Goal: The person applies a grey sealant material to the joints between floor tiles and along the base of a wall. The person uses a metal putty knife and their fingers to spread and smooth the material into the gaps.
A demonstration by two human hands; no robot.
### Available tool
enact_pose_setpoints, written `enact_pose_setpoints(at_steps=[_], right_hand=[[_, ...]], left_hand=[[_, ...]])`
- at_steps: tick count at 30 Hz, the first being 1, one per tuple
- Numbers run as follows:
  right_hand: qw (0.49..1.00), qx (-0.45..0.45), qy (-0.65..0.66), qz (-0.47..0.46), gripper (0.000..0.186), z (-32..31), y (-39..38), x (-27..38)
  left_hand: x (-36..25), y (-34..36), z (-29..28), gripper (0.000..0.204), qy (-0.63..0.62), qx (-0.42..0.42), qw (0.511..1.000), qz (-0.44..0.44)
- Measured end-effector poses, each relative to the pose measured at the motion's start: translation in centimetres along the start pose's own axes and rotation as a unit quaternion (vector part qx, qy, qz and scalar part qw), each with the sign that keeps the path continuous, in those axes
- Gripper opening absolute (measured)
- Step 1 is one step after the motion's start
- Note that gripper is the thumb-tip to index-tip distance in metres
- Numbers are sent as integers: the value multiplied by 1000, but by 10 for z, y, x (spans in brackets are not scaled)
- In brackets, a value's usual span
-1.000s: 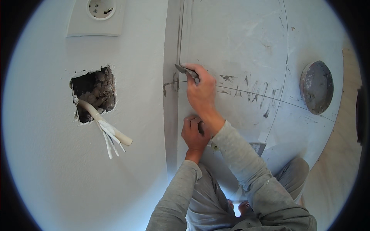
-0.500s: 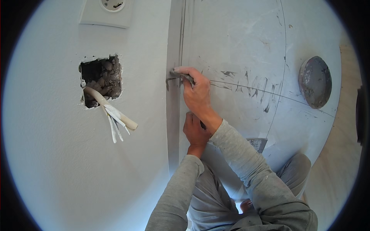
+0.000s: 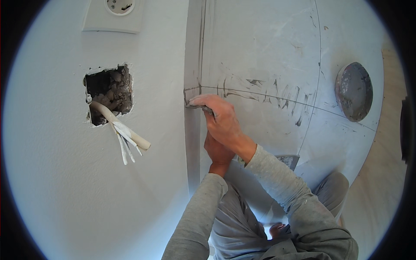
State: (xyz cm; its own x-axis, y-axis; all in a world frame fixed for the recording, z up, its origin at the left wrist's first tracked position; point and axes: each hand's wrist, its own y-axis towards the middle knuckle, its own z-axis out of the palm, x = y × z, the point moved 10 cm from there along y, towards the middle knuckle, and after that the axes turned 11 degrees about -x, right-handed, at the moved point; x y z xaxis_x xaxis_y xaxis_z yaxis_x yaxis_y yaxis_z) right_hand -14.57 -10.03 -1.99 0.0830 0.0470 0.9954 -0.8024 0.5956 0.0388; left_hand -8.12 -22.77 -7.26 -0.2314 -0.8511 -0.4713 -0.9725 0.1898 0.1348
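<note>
My right hand (image 3: 223, 119) is closed on a thin, grout-smeared spreader (image 3: 203, 107), whose edge meets the grey skirting tile (image 3: 193, 134) at the foot of the wall. It is just below a dark grout line across that tile. Partly under it is my left hand (image 3: 219, 151), closed, its fingers mostly hidden; I cannot make out what it holds. Dark grout smears lie around the joint between the pale floor tiles (image 3: 255, 43), right of my hands. A flat, grey-coated blade (image 3: 288, 161) shows from behind my right forearm.
At the right stands a round tub (image 3: 354, 92) of grey grout. The white wall (image 3: 52, 173) on the left has a rough square hole (image 3: 108, 95) with a cable (image 3: 125, 128) sticking out, below a white socket (image 3: 112, 19). My bent knees are close to my forearms; wooden flooring (image 3: 377, 173) borders the tiles.
My right hand has drawn the spreader down along the skirting tile, toward me, uncovering the tile joint. It now covers more of my left hand. The view has shifted slightly.
</note>
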Motion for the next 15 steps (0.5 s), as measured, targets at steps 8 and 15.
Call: enact_pose_setpoints(at_steps=[8,15], right_hand=[[997,-36,-43,-51,36,2,-12,19],[980,-24,-172,94,28,-36,20,-3]], left_hand=[[24,-4,8,53,-58,34,994,-90],[-19,14,-11,18,-13,-25,999,45]])
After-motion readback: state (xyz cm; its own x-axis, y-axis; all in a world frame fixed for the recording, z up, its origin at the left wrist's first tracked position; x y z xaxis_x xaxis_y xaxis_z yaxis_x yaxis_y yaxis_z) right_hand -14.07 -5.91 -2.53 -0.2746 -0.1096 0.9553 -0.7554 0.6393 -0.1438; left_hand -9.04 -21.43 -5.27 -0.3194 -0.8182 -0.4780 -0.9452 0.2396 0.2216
